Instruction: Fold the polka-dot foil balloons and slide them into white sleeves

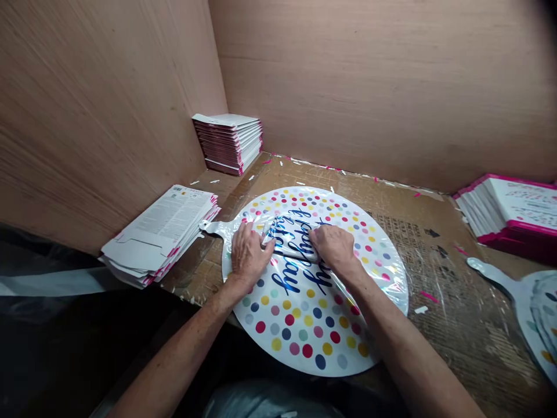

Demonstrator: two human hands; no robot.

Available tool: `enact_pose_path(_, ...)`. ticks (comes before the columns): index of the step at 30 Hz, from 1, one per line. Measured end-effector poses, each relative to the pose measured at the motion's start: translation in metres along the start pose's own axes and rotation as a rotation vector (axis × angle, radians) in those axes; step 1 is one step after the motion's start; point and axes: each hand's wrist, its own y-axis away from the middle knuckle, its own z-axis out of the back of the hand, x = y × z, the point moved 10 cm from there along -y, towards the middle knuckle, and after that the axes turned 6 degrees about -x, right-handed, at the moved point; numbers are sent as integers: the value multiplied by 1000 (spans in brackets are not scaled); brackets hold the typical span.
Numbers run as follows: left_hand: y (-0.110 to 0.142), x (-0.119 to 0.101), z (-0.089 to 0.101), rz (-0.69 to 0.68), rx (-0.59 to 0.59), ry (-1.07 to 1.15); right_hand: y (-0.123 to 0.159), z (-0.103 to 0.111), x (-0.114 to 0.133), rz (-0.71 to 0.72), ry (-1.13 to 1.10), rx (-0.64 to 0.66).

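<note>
A round, flat foil balloon [300,313] lies in front of me, white with many coloured dots and dark blue "Happy Birthday" lettering turned sideways. Its narrow tail points left. My left hand [249,252] rests on the balloon near the base of the tail, thumb apart from the slightly bent fingers. On the lettering, my right hand [336,247] is closed in a fist, knuckles up. Between the hands runs a shiny pale fold or strip; I cannot tell whether it is part of the foil. What the right fingers hold, if anything, is hidden.
A stack of printed white cards or sleeves [156,226] lies at left, another stack [230,142] in the back corner. Pink-edged packs [522,209] stand at right, near a second dotted balloon [524,293]. Wooden panels [383,81] enclose the cardboard-covered surface [435,325], which has paper scraps.
</note>
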Motion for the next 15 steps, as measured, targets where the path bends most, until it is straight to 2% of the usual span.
enact_pose_path(2, 1, -1, 2, -24, -58, -27, -11, 12, 16, 55, 58, -29)
enact_pose_path(4, 1, -3, 0, -58, -84, -46, -23, 20, 41, 168, 68, -38)
enact_pose_path(7, 3, -6, -5, -97, -76, -61, -33, 13, 71, 305, 64, 82)
enact_pose_path(10, 7, -6, 3, -144, -39, -12, -27, 8, 77, 378, 47, 136)
enact_pose_path(12, 12, 4, 23, -165, -30, 16, -17, 3, 65, 385, -7, 145)
enact_pose_path(15, 21, 42, 77, -116, -120, -147, -2, -9, 29, 337, -209, 120)
